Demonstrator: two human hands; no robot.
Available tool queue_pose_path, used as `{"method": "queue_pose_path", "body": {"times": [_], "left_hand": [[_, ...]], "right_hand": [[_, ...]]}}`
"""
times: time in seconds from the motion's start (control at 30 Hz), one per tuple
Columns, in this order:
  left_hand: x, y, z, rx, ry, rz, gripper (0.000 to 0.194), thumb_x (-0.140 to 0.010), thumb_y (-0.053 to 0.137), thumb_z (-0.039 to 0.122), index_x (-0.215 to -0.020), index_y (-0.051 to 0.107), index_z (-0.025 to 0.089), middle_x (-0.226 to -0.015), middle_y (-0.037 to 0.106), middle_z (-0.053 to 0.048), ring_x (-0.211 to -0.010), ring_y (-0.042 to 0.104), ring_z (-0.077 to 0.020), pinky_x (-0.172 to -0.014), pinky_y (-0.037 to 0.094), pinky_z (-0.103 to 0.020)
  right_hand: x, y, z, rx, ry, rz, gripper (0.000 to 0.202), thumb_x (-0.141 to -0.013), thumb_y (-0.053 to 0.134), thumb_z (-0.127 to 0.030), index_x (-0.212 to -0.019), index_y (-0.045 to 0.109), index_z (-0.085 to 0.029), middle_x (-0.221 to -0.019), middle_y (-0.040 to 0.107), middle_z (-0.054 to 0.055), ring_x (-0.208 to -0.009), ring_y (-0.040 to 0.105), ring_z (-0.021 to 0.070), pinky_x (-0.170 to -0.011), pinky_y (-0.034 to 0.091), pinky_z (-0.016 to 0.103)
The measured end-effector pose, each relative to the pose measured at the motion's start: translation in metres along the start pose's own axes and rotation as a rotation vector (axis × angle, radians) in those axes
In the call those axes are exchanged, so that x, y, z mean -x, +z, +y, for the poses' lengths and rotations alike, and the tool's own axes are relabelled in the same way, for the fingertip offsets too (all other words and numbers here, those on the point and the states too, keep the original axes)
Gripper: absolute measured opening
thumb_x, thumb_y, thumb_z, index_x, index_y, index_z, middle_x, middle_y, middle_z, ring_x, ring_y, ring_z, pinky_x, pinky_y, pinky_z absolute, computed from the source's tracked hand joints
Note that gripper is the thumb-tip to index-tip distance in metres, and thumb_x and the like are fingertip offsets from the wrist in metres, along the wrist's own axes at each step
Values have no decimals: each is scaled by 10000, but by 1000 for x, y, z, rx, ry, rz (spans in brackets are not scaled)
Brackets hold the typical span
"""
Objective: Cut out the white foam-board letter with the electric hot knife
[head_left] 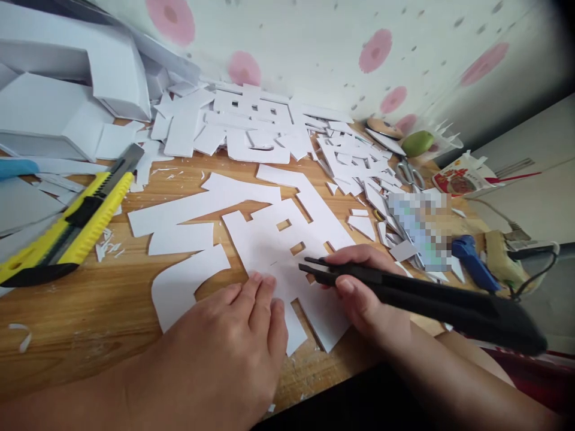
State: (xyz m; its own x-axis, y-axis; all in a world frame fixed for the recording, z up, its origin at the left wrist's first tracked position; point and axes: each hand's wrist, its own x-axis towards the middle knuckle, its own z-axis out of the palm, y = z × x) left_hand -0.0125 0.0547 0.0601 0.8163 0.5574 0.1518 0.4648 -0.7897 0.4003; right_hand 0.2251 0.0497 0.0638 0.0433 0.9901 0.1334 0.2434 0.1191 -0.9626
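My right hand [368,287] grips a black utility knife [417,293], its tip pointing left just above a white foam board piece [265,239]. That piece has small square holes and notched edges. My left hand [242,335] lies flat on the lower left part of the piece, fingers stretched out and close together. Beside it rests a curved white cut-out [179,281], partly hidden by the hand. Another angular white piece [202,203] lies further back on the wooden table [126,311].
A yellow utility knife [85,209] lies at left, near folded white board shapes [67,108]. White scraps [251,126] pile along the wall. At right are scissors [409,173], a green fruit [417,143], a paper food tub [462,173] and a blue glue gun [476,263].
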Motion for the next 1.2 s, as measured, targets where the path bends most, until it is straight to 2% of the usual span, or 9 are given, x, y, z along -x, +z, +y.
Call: {"method": "queue_pose_path", "body": {"times": [0.1, 0.2, 0.3, 0.4, 0.53, 0.77, 0.9, 1.07, 1.2], "left_hand": [[-1, -1, 2, -59, 58, 21, 473, -836, 529, 204, -1243, 719, 57, -1293, 645, -303, -1196, 637, -507, -917, 586, -634], [-1, -1, 4, -109, 103, 50, 481, -829, 497, 184, -1219, 721, 15, -1255, 646, -341, -1149, 657, -525, -865, 591, -647], [-3, -2, 6, -236, 146, 78, 491, -814, 464, 189, -1184, 739, 21, -1200, 677, -338, -1087, 692, -505, -807, 604, -617], [-7, -4, 7, -399, 206, 115, 496, -789, 446, 199, -1143, 762, 55, -1126, 718, -318, -996, 729, -465, -728, 610, -559], [-9, -7, 7, -510, 279, 159, 493, -725, 478, 228, -1055, 775, 15, -1055, 716, -357, -911, 737, -471, -658, 593, -542], [-1, -7, 12, -495, 119, 162, 365, -874, 605, 300, -1142, 747, 97, -1211, 713, -255, -1080, 712, -366, -871, 568, -453], [-2, -6, 14, -492, 115, 173, 395, -803, 697, 354, -1113, 776, 122, -1201, 717, -239, -1053, 723, -367, -845, 576, -441], [-9, -6, 15, -477, 105, 230, 417, -665, 825, 347, -1020, 814, 130, -1121, 735, -244, -952, 752, -364, -766, 600, -426], [-10, -9, 16, -459, 46, 227, 397, -673, 834, 342, -1022, 815, 153, -1139, 735, -225, -969, 753, -348, -807, 598, -445]], "right_hand": [[3, 6, -9, 191, -66, -54, 387, -836, 764, -319, -1203, 643, -305, -860, 764, -6, -672, 722, 170, -611, 593, 286], [3, 12, -13, 332, -256, -81, 367, -812, 725, -237, -1162, 635, -297, -916, 786, 11, -712, 750, 190, -676, 631, 316], [3, 15, -14, 461, -402, -110, 343, -798, 706, -222, -1129, 647, -291, -828, 776, 17, -668, 741, 211, -629, 638, 330], [3, 14, -15, 503, -391, -139, 290, -831, 687, -268, -1117, 655, -304, -784, 764, 25, -635, 728, 221, -594, 634, 341], [3, 12, -15, 502, -395, -158, 294, -840, 678, -274, -1128, 634, -315, -777, 755, 7, -622, 720, 203, -580, 622, 321], [1, 12, -8, 509, -532, -145, 365, -803, 652, -183, -1158, 613, -258, -774, 735, 0, -609, 705, 167, -567, 600, 265], [-1, 11, -8, 491, -560, -175, 352, -832, 647, -179, -1177, 615, -240, -772, 722, 12, -615, 696, 171, -557, 589, 276], [-6, 6, -15, 500, -548, -299, 376, -865, 653, -192, -1234, 609, -243, -787, 728, 32, -650, 695, 195, -572, 579, 301], [-11, -1, -25, 560, -579, -371, 296, -897, 606, -185, -1193, 619, -194, -797, 736, 48, -668, 700, 186, -614, 577, 286]]}}
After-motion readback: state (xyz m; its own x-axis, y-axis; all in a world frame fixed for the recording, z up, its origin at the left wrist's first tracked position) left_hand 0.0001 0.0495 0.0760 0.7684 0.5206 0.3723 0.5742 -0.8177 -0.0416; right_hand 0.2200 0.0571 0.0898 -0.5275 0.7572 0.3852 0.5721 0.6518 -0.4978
